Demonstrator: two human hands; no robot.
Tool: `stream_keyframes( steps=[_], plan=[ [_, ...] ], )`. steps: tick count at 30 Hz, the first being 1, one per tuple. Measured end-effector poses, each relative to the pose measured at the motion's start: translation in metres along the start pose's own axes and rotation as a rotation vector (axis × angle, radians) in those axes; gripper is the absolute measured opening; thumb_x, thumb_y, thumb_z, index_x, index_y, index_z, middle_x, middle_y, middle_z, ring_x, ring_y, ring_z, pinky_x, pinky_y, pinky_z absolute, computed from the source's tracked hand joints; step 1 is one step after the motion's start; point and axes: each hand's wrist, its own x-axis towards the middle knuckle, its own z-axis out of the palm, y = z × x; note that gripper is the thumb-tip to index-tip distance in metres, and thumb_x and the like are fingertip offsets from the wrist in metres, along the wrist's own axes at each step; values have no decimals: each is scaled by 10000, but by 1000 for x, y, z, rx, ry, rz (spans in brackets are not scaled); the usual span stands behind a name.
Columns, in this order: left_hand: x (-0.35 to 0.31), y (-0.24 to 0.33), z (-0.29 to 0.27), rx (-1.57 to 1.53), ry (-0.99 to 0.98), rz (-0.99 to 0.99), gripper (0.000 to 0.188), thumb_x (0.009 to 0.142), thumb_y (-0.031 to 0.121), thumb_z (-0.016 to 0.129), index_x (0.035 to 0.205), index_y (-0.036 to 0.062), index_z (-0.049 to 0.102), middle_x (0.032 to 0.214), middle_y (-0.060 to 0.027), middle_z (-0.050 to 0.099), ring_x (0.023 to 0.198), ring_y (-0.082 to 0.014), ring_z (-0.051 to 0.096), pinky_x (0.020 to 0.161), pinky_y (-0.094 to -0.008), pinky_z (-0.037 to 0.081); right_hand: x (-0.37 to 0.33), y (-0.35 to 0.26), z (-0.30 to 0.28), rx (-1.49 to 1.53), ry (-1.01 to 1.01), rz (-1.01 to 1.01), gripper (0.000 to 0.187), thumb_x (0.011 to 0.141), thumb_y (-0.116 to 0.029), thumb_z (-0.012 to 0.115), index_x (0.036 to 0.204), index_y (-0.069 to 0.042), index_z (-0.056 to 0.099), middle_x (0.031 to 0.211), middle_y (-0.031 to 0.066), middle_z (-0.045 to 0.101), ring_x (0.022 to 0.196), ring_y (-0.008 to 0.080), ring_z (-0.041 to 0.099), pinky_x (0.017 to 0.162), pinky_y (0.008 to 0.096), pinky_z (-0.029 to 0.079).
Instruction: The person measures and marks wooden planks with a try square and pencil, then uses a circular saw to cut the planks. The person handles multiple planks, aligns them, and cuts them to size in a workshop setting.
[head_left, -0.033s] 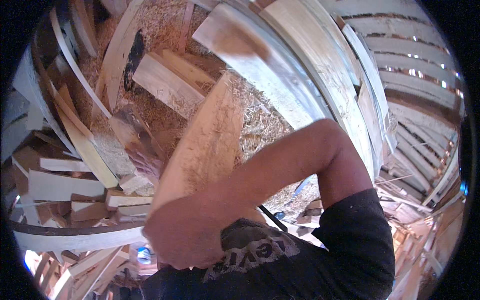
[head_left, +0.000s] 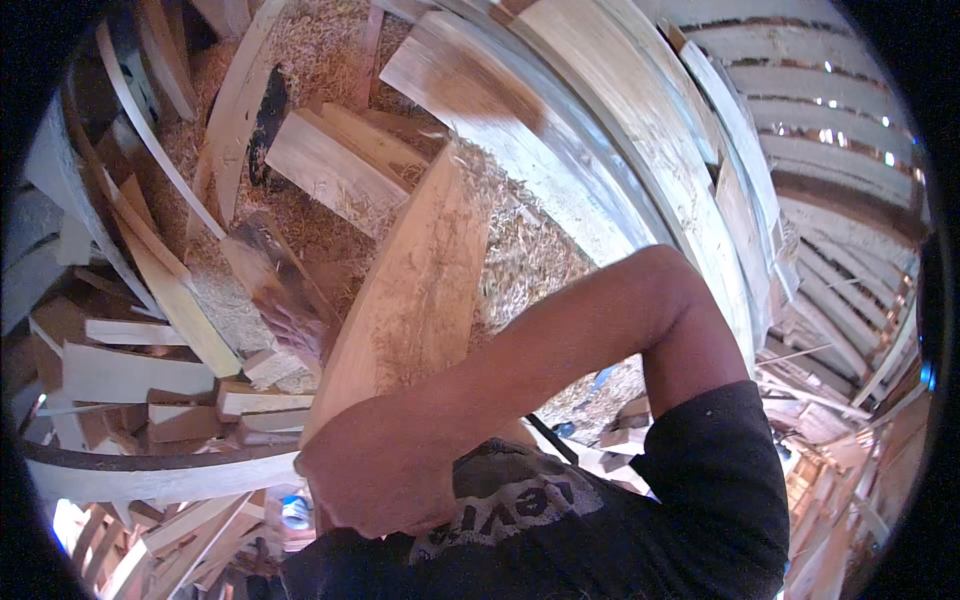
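My right arm bends sharply at the elbow, in a short black sleeve. Close to my chest, my right hand (head_left: 375, 465) shows only its back and wrist; its fingers are hidden. Beneath the forearm lies a long, pale wooden beam (head_left: 420, 270), which runs away from me and narrows toward its far end. My hand overlaps its near end in the picture, but whether they touch I cannot tell. Left of the beam is a brownish, streaked shape (head_left: 285, 290), too unclear to name. My left hand does not show.
A short squared timber (head_left: 335, 170) lies beyond the beam amid wood shavings (head_left: 335, 50). Long planks (head_left: 590, 90) are stacked on the right. Cut offcuts (head_left: 135, 372) pile up on the left, behind a curved-looking pale board (head_left: 150, 480). A slatted wall (head_left: 820, 110) stands far right.
Very little differs. The view has shifted slightly, and my right forearm and hand sit a touch farther right and lower in the picture.
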Motion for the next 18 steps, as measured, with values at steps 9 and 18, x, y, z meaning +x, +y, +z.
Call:
stream_keyframes(
  steps=[9, 18],
  plan=[
    [3, -17, -46, -354, -146, 93, 800, 959, 535, 619, 1534, 31, 386, 1555, -250, 389, 1368, -444, 437, 1088, -583, 390, -42, -107, 7, -263, 203, 451, 323, 788, -374, 650, 969, -143, 785, 1086, 97, 768, 1047, 225, 723, 1182, 681, 319],
    [3, 27, -83, -845, -527, 53, 780, 938, 500, 662, 1501, 21, 413, 1492, -245, 455, 1307, -424, 500, 1053, -554, 441, -7, -173, 92, -1351, 1043, 1178, 458, 822, -394, 644, 1178, -106, 659, 1304, 142, 679, 1115, 248, 695, 1180, 676, 331]
  ],
)
